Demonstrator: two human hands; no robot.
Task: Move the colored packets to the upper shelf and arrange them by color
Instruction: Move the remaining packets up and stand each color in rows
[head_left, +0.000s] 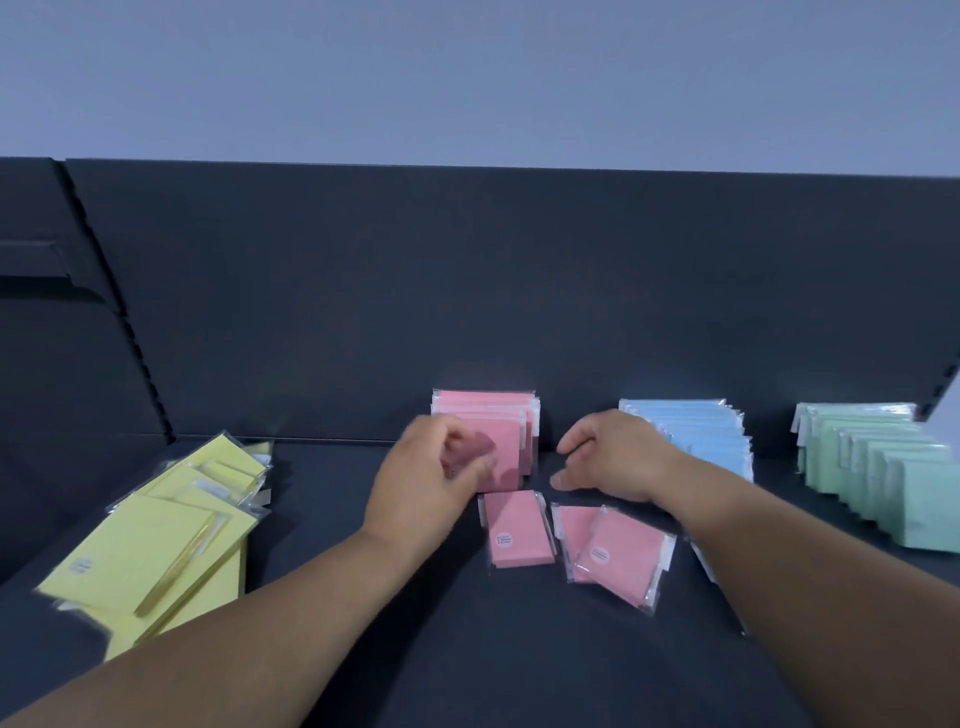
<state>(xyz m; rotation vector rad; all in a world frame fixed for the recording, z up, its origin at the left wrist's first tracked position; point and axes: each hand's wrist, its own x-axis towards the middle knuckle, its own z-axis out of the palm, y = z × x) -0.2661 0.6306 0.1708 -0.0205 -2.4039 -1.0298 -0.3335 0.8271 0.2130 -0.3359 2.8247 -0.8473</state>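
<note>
Fingers (467, 453) of L hand (428, 486) blurred at pink packets (491, 410), grip unclear; R hand (618, 457) loose.

Yellow packets (150, 540): pale yellow, well to the left of the left hand (436, 478). One carries a small white round label.

Upright pink packets (498, 415): plain pink, directly behind the left hand.

Flat pink packets (618, 556): same pink, just nearer than both hands. Small white round labels with dark print show on them.

Blue packets (691, 431): light blue, behind the right hand (618, 457).

Green packets (883, 467): pale mint green, well to the right of the right hand.

Wrappers: clear throughout.

Shelf (467, 649): dark navy-grey, unpatterned.

Wall (467, 78): pale grey-blue.
</note>
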